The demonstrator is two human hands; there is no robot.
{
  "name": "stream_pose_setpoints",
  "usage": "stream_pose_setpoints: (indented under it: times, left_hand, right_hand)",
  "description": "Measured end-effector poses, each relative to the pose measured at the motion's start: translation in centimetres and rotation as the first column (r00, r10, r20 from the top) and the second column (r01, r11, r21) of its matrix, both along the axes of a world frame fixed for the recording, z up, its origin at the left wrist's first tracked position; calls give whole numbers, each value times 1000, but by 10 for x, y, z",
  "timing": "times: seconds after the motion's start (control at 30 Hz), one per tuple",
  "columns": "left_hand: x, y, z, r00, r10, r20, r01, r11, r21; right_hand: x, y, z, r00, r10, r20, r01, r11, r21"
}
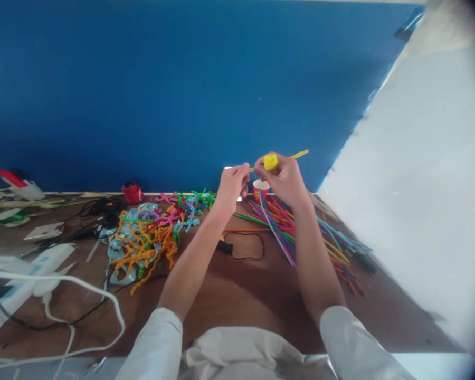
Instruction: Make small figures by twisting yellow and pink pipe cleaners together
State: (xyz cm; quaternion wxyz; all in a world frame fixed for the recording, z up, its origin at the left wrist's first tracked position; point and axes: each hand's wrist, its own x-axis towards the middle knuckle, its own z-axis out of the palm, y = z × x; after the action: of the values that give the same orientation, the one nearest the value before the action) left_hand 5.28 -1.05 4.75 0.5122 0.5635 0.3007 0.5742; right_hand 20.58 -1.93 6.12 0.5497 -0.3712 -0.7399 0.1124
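Above the back of the table, both my hands are raised close together on a yellow pipe cleaner (pixel 300 154). My left hand (pixel 235 182) pinches its left end between thumb and fingers. My right hand (pixel 283 177) is closed around its middle, and the other end sticks out to the right. A bright yellow lump (pixel 270 161) shows at the right fingertips; what it is made of is too blurred to tell. Below my right hand stands a red and white paper cup (pixel 260 189).
Loose coloured pipe cleaners (pixel 281 227) lie at right. Twisted orange, green and pink pieces (pixel 146 243) are heaped at left. A red container (pixel 132 193) stands at the back. White cables and a power strip (pixel 31 285) fill the left front; a black cable (pixel 247 258) loops mid-table.
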Motion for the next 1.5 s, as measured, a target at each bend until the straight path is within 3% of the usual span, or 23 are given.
stream_pose_setpoints:
  times: [0.1,0.17,0.2,0.27,0.37,0.47,0.57,0.63,0.77,0.87,1.0,1.1,1.37,1.5]
  left_hand:
    - [-1,-1,6,949,-219,226,277,923,-267]
    - [-4,-2,10,916,-281,286,370,866,-336]
    - [-5,-3,11,914,-285,288,374,866,-331]
    - [-5,-4,10,935,-257,245,317,914,-251]
    - [-2,-4,3,988,-125,90,129,991,-34]
    - [2,-2,-4,992,101,-70,-86,977,193]
    - [2,-1,-5,936,330,-120,-261,883,389]
    - [-1,-1,-4,875,463,-143,-324,778,538]
    - [-7,-1,-3,754,620,-216,-260,584,769]
    - [-7,1,-7,707,676,-209,-249,514,821]
    - [-7,5,-11,675,713,-191,-223,444,868]
    - [-8,5,-10,653,723,-227,-201,454,868]
    - [-9,1,-7,660,687,-303,-235,572,786]
    - [-9,0,-5,708,633,-314,-227,625,747]
  right_hand:
    - [1,4,-4,969,-154,192,110,968,224]
    - [1,5,-6,953,-191,233,112,942,317]
    - [0,5,-6,956,-192,223,109,934,339]
    - [-1,4,-5,971,-170,170,103,932,348]
    - [-3,0,-3,989,-131,73,100,941,324]
    - [-6,-2,-2,996,-84,-1,81,953,292]
    - [-9,-1,-3,997,-38,-61,52,968,245]
    - [-10,1,-4,992,-4,-128,32,976,215]
    - [-9,4,-2,956,77,-284,-47,993,110]
    - [-7,4,0,928,153,-339,-175,984,-36]
    - [-5,-1,3,893,257,-369,-344,919,-191]
    - [-5,-4,3,890,281,-358,-378,895,-237]
    - [-2,-2,2,919,293,-265,-364,889,-277]
    - [0,0,1,918,305,-253,-368,893,-258]
